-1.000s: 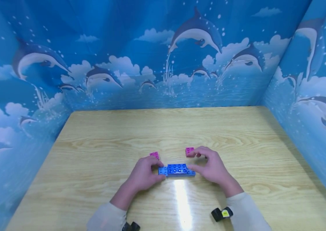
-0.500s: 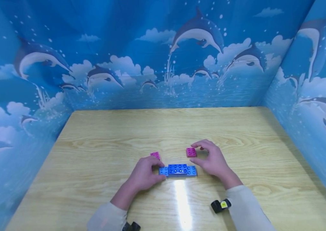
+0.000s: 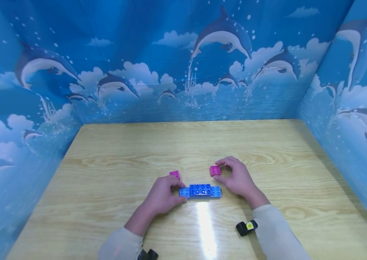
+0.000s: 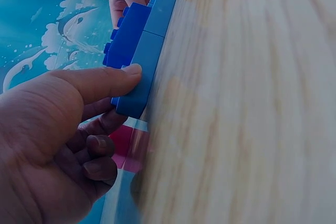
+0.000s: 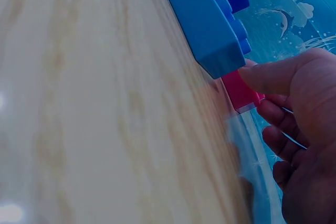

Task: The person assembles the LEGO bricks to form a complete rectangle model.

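Observation:
My left hand [image 3: 162, 195] pinches the left end of a light blue brick row [image 3: 216, 192] between thumb and index finger. On the middle of that row sits a dark blue brick [image 3: 200, 189], studs up. My right hand [image 3: 238, 178] has its thumb and index finger around the near and far sides of a small pink brick [image 3: 215, 170], which sits on the table behind the row's right end. In the right wrist view the thumb lies against the pink brick [image 5: 241, 93]. A second pink brick [image 3: 175, 174] lies just beyond my left hand, partly hidden by it.
The wood-grain table [image 3: 131, 144] reaches back to a blue dolphin-print curtain [image 3: 157, 65], which also stands along both sides. A bright light reflection [image 3: 206, 227] shows on the table in front of the brick row.
My right hand has moved from the row's right end back to the right-hand pink brick and put thumb and finger around it. My left hand has stayed on the row.

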### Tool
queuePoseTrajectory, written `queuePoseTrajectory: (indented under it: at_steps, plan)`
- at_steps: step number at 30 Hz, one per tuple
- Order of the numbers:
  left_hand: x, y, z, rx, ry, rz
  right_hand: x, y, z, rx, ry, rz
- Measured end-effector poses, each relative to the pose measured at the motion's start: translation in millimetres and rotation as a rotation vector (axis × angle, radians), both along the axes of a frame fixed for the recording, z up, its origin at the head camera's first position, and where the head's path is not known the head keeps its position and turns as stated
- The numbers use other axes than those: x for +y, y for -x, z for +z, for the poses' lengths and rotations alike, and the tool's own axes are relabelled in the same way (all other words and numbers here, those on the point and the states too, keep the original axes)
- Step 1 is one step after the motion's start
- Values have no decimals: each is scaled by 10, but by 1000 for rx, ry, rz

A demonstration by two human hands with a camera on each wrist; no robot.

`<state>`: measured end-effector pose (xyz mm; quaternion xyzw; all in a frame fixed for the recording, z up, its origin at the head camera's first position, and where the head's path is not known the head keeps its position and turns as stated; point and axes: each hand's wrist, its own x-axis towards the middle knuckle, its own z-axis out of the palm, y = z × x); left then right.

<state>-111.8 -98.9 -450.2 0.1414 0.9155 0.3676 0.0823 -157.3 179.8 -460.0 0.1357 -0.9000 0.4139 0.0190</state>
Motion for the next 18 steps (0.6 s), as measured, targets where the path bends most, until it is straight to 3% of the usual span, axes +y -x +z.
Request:
queuePoseTrajectory:
  at_steps: [18]
  plan:
    - [-13,4,-5,-5,-18,-3,3,53,-52,2,-27,8]
